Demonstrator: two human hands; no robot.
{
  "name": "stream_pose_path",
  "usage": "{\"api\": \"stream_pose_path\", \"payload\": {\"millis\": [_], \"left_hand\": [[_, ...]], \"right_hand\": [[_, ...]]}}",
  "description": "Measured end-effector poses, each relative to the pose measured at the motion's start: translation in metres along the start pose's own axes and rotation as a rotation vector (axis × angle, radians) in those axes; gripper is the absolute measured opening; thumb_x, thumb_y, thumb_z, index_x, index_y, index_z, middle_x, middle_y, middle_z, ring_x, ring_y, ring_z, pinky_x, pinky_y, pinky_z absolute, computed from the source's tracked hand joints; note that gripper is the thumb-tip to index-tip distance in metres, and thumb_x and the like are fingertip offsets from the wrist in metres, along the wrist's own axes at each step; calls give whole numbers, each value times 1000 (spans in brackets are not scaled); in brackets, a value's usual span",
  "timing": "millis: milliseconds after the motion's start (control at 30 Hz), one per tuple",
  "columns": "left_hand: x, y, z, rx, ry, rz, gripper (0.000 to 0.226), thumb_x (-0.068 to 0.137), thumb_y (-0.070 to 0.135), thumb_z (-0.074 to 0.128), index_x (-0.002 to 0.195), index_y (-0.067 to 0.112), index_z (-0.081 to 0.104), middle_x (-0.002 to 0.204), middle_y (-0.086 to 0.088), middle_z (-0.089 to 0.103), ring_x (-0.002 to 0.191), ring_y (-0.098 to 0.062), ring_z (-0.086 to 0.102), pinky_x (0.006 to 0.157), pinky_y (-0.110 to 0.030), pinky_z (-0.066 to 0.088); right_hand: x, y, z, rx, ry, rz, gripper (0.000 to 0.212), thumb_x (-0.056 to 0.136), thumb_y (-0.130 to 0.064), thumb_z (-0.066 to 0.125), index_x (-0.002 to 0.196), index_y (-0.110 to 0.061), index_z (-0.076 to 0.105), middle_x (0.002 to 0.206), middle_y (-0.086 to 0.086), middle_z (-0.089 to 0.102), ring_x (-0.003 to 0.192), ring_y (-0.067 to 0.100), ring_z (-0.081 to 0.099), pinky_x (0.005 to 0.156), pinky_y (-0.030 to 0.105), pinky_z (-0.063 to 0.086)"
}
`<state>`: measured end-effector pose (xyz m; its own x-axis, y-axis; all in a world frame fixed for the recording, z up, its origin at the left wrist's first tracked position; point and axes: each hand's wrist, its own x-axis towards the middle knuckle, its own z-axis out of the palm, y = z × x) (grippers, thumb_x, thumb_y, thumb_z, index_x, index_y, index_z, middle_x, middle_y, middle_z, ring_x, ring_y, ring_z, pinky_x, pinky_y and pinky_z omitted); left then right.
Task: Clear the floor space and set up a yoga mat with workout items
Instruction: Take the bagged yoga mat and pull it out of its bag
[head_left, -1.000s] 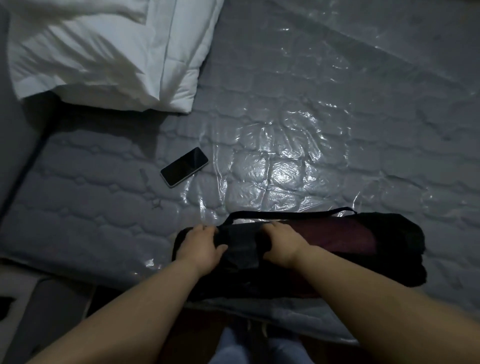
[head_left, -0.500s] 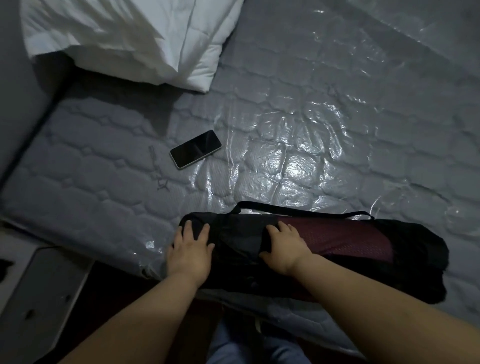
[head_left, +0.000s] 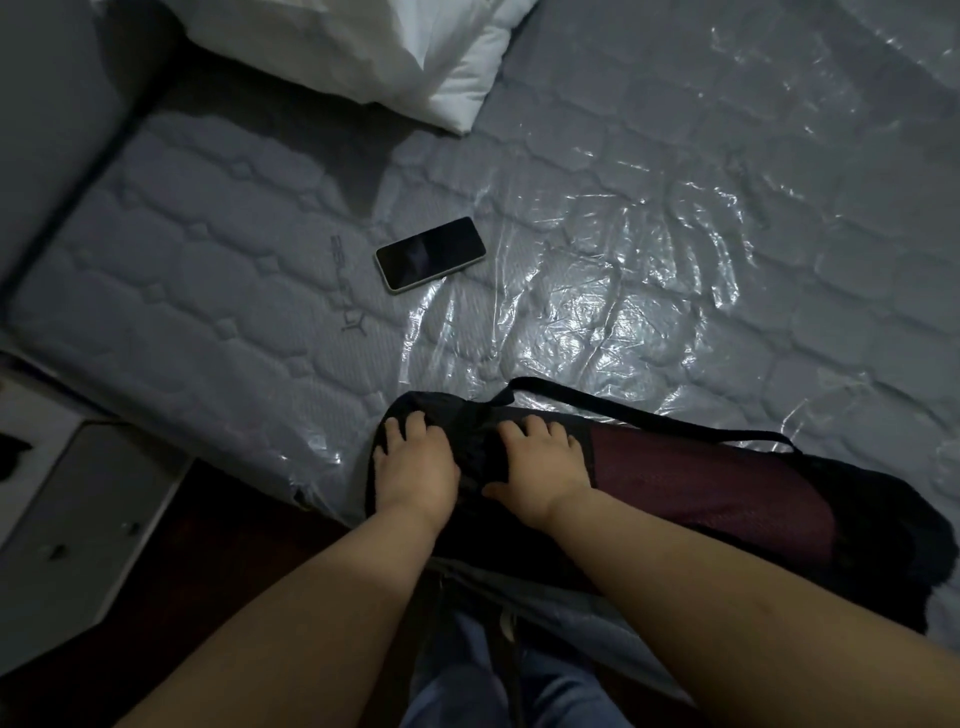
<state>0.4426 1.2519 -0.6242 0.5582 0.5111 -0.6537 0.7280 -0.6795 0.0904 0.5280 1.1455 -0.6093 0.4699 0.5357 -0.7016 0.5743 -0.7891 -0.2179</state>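
A rolled maroon yoga mat (head_left: 711, 493) lies in a black mesh carry bag (head_left: 883, 540) on the near edge of a plastic-wrapped grey mattress (head_left: 623, 218). The bag's black strap (head_left: 623, 410) runs along its far side. My left hand (head_left: 413, 467) lies on the bag's gathered left end, fingers curled over the fabric. My right hand (head_left: 540, 467) presses on the bag just right of that, fingers spread over the black cloth where the mesh begins. The room is dim.
A dark-screened phone (head_left: 430, 253) lies on the mattress beyond the bag. A white pillow and duvet (head_left: 415, 57) sit at the head end. A pale bedside cabinet (head_left: 78, 525) stands at lower left on a dark floor. My jeans-clad legs (head_left: 519, 686) are below.
My view has shifted, so the bag and phone sit further right in frame. Both hands have moved slightly along the bag's left end, the fingers flattening onto the fabric.
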Motion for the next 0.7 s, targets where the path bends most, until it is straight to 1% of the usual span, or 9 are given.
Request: {"api": "stream_pose_path", "payload": {"millis": [67,133,200,333,433,500,567,633,700], "left_hand": [[5,-15,-5,-26,52,15,24,97,10,38,116,4,50,134,-12,40,118,-29,47,94,-38,44],[11,-31,-12,-69,73,-7,21,96,5,38,113,2,49,123,-14,45,104,-32,53,86,-40,45],[16,-49,-20,-103,73,-42,21,95,4,37,112,2,50,118,-17,51,102,-34,55,86,-42,44],[20,-66,-32,-137,62,-53,20,96,7,36,111,4,49,112,-19,57,103,-37,57,86,-42,45],[25,-76,-45,-190,47,-89,15,95,5,39,105,2,51,111,-20,57,102,-36,57,88,-41,46],[27,-88,-61,-254,60,-162,13,95,9,42,102,3,52,110,-20,59,99,-34,58,86,-38,48],[26,-98,-82,-281,63,-212,16,95,9,44,105,1,54,112,-22,58,101,-35,57,84,-37,46],[23,-96,-105,-273,83,-137,18,93,9,49,108,0,53,115,-24,58,106,-37,56,87,-38,45],[20,-79,-123,-252,153,-38,11,92,12,48,101,5,49,111,-22,58,102,-37,56,83,-39,45]], "right_hand": [[2,-7,1,-60,24,-39,51,86,-36,62,131,-19,44,134,10,39,124,32,37,101,42,35],[3,-12,2,-121,37,-81,31,91,-25,55,120,-15,54,129,10,40,119,32,38,92,39,39],[5,-15,0,-143,46,-75,27,92,-17,47,117,-11,56,128,11,41,119,31,39,89,39,41],[12,-6,-22,-163,135,-20,33,93,-6,35,125,-2,45,128,15,47,119,32,47,93,39,45],[12,1,-47,-160,206,16,30,92,-2,37,121,1,45,124,18,52,112,32,55,88,36,46],[10,9,-64,-157,236,95,29,91,-1,38,119,2,46,121,19,54,109,32,58,85,35,46],[8,20,-79,-142,237,180,28,92,-1,39,119,2,47,121,19,55,108,33,59,84,36,47],[4,25,-87,-110,203,208,24,93,-3,42,115,0,51,118,18,58,106,33,60,82,35,47],[0,23,-86,-89,136,186,21,94,-10,45,110,-3,55,114,16,62,105,33,61,81,34,46]]}}
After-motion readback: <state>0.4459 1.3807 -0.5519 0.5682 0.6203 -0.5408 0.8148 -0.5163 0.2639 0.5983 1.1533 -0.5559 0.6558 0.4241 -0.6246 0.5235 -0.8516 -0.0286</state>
